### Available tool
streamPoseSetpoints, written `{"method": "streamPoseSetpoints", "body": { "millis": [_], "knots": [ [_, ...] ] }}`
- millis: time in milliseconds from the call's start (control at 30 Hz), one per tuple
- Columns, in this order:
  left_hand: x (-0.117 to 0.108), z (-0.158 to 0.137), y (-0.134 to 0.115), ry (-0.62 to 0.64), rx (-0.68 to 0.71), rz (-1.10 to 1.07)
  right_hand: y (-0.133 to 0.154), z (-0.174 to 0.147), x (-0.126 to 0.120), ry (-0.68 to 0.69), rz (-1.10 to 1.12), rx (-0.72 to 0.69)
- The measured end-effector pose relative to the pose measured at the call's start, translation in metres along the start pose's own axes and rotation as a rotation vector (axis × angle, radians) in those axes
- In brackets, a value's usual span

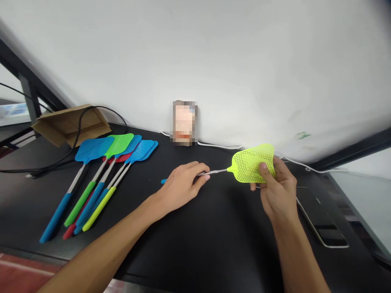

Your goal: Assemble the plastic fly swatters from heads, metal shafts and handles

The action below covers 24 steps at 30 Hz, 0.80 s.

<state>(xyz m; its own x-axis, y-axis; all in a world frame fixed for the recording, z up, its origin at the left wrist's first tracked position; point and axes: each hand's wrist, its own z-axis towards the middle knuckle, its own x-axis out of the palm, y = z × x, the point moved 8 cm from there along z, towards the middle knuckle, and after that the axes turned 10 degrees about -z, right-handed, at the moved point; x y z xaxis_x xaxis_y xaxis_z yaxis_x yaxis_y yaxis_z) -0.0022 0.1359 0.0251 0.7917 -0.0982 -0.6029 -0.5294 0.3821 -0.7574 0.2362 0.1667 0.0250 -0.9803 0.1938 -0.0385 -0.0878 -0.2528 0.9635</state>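
Note:
A fly swatter [247,166] with a yellow-green perforated head and a thin metal shaft is held between my hands, lying roughly level above the black table. My left hand [183,181] is closed around the metal shaft, covering much of it; a blue handle end shows past the wrist side. With thumb on top and fingers behind, my right hand [279,183] pinches the outer edge of the yellow-green head. To the left, several more fly swatters [104,187] in blue, green, red and yellow-green lie fanned out, their heads overlapping at the far end.
A black table [195,244] runs up to a white wall. An open cardboard box [71,124] and a black cable [80,122] sit at the far left. A pixelated upright item [184,123] leans on the wall. A phone [320,217] lies right, near a white cable [220,145].

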Motion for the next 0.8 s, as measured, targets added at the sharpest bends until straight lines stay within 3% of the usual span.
{"method": "streamPoseSetpoints", "body": {
  "millis": [467,800],
  "knots": [
    [0.0017,0.0016,-0.0002,0.053,-0.044,-0.200,0.0058,-0.0020,0.0033,0.028,0.001,-0.017],
    [0.0055,-0.0039,-0.0079,-0.017,0.081,-0.093,0.0055,-0.0075,0.0012,-0.021,-0.203,-0.059]
  ]
}}
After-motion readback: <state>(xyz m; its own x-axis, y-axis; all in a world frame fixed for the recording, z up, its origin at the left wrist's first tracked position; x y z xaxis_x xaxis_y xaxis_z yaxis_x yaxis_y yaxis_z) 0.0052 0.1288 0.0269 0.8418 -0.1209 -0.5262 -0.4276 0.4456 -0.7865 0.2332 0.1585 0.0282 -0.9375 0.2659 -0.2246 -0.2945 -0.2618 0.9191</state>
